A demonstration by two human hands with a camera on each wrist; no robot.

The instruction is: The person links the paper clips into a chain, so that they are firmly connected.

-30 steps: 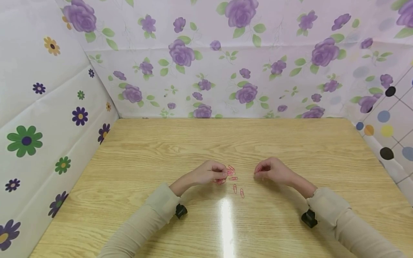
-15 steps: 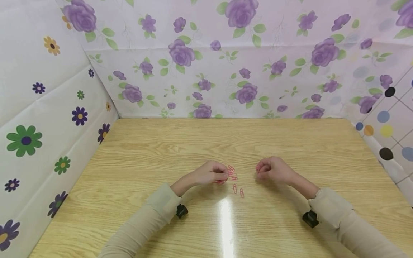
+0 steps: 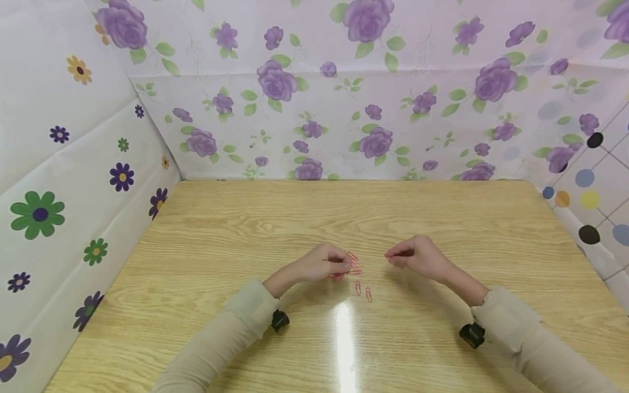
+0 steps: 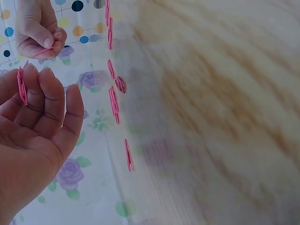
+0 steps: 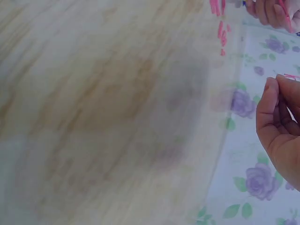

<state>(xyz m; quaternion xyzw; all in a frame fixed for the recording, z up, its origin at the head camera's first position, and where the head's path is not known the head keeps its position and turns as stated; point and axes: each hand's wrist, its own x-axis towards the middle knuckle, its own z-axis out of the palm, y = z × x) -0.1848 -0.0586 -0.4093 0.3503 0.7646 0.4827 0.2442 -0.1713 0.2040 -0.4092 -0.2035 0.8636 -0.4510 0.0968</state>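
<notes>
My left hand pinches a pink paper clip between thumb and index finger, its other fingers loosely bent. To the right, a little above the table, my right hand holds another pink paper clip at its fingertips; only a thin end of it shows. Between and below the hands, several pink paper clips lie scattered on the wood. Two of them, a nearer clip and a clip beside it, lie apart from the cluster next to my left fingertips. My left hand partly covers that cluster.
The wood-grain table extends around the hands, with a bright glare streak toward the front. A flowered cloth wall stands along the back edge, and patterned cloths hang at both sides. A small black device sits at the right wrist.
My right hand has risen slightly, its fingers going from more curled to stretched toward the left with the paper clip at their tips. My left hand has shifted slightly right.
</notes>
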